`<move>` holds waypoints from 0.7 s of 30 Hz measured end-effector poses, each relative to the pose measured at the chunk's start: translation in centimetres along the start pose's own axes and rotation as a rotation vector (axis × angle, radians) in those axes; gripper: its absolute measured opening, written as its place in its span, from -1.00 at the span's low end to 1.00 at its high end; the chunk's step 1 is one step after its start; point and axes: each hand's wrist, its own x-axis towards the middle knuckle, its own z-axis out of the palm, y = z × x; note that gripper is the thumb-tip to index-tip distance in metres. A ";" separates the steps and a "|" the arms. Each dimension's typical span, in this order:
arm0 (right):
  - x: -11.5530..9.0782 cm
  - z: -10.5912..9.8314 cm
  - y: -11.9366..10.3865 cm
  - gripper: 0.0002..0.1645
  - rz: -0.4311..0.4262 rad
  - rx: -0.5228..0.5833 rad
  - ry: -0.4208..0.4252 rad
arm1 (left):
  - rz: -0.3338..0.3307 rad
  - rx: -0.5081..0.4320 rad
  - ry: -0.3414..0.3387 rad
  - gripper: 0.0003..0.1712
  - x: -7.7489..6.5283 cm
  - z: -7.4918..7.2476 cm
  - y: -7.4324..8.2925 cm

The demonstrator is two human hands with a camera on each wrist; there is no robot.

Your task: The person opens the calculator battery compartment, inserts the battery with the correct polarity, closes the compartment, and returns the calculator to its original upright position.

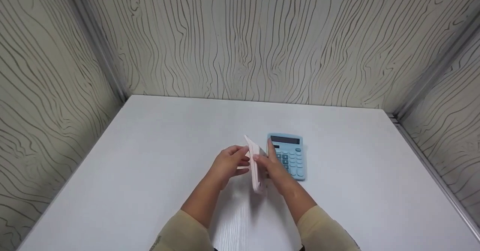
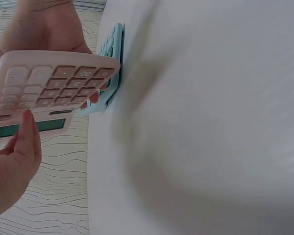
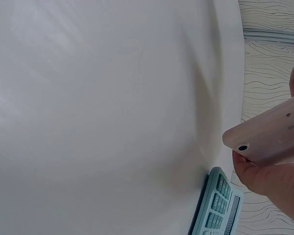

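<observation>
A pink calculator (image 1: pixel 256 172) is held up on its edge above the table, its keys facing left. My right hand (image 1: pixel 275 168) grips it from the right, thumb over its upper edge, fingers at its back. The left wrist view shows its keys and the display; the fingers of my left hand (image 2: pixel 14 166) lie fairly straight over the display (image 2: pixel 54 125). From the head my left hand (image 1: pixel 227 163) appears on the calculator's left side. In the right wrist view the plain pink back (image 3: pixel 272 132) shows, with a dark round foot at one corner.
A light blue calculator (image 1: pixel 294 165) lies face up on the white table (image 1: pixel 168 138), just behind and right of my right hand, which covers part of it. Wood-patterned panels (image 1: pixel 240 45) with grey metal posts (image 1: pixel 93 37) enclose the table at the back and sides.
</observation>
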 end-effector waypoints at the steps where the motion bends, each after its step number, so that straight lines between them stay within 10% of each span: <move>1: 0.0 -0.1 -0.1 0.09 -0.012 0.017 -0.005 | -0.007 0.005 0.004 -0.50 0.1 0.0 -0.3; 10: -0.4 -0.6 -0.6 -0.10 -0.108 0.216 -0.123 | -0.095 0.012 -0.102 -0.02 0.4 0.3 -2.6; 16: -0.5 -0.5 -0.6 -0.22 -0.186 0.300 -0.239 | -0.092 -0.016 -0.255 -0.04 0.3 1.0 -2.8; 21: -0.5 -0.7 -0.4 -0.30 -0.189 0.304 -0.273 | -0.096 -0.033 -0.255 -0.04 0.3 1.1 -2.7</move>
